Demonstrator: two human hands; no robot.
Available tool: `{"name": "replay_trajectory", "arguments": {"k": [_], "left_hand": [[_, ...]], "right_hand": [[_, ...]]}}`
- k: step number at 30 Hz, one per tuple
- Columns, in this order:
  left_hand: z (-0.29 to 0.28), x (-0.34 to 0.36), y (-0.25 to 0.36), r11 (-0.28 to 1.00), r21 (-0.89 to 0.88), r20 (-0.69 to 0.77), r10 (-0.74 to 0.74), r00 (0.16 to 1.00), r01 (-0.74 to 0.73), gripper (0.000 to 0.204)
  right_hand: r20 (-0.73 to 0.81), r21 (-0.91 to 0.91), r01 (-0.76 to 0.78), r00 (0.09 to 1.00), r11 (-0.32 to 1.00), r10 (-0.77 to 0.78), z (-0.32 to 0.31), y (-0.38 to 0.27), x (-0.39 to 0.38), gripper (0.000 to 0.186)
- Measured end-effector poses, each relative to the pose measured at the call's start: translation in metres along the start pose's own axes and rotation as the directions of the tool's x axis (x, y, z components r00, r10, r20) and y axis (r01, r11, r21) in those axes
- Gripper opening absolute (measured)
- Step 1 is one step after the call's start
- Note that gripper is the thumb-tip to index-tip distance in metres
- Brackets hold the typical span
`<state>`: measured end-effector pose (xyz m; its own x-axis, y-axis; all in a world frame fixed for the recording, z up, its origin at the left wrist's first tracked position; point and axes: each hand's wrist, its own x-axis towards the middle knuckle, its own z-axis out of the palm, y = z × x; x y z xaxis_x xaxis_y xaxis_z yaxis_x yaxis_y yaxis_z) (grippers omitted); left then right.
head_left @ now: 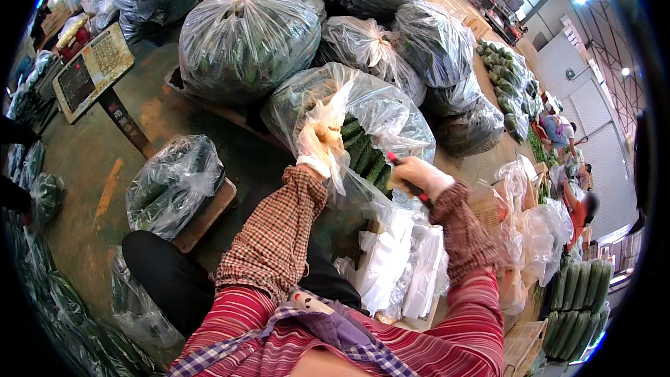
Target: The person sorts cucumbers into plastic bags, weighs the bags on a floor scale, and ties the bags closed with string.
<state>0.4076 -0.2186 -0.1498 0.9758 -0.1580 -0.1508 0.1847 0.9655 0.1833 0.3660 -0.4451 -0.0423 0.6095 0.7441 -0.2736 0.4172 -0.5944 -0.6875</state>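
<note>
In front of me stands a large clear plastic bag [398, 108] with its mouth open. Long dark green cucumbers [363, 153] show inside it. At the bag's left side, my gloved left hand [321, 141] is closed on the gathered plastic. My gloved right hand [422, 176], at the bag's right edge, grips a slim red-and-black tool [393, 158]; its working end is not clear enough to name. Below that hand lies a stack of white plastic bags [391, 255].
Several tied bags of green produce [251, 42] crowd the far side. A scale display [94, 73] rises on a post at the left, near a filled bag [171, 185] on a small platform. Bagged cucumbers [579, 286] are stacked at the right, where people [558, 129] are at work.
</note>
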Motion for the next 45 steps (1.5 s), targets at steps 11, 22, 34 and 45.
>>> {"name": "replay_trajectory", "arguments": {"k": [11,22,34,45], "left_hand": [[0.041,-0.021,0.014,1.000,0.026,-0.316,0.023,0.948,-0.016,0.021],[0.013,0.002,0.063,0.947,0.005,-0.130,0.318,0.939,-0.320,0.022],[-0.007,-0.014,0.148,0.339,0.817,-0.039,0.840,0.541,-0.467,0.010],[0.036,0.091,0.015,-0.558,0.829,0.147,0.160,0.976,-0.033,0.043]], "right_hand": [[-0.176,0.785,-0.295,0.737,0.545,0.653,0.005,0.048,0.195,0.012],[-0.618,0.782,0.471,0.671,0.409,0.410,0.027,0.005,0.097,0.011],[-0.213,0.936,-0.026,0.755,0.352,0.621,0.029,-0.029,0.055,0.022],[-0.750,0.399,-0.167,0.507,0.901,0.426,-0.080,0.042,0.121,0.042]]}}
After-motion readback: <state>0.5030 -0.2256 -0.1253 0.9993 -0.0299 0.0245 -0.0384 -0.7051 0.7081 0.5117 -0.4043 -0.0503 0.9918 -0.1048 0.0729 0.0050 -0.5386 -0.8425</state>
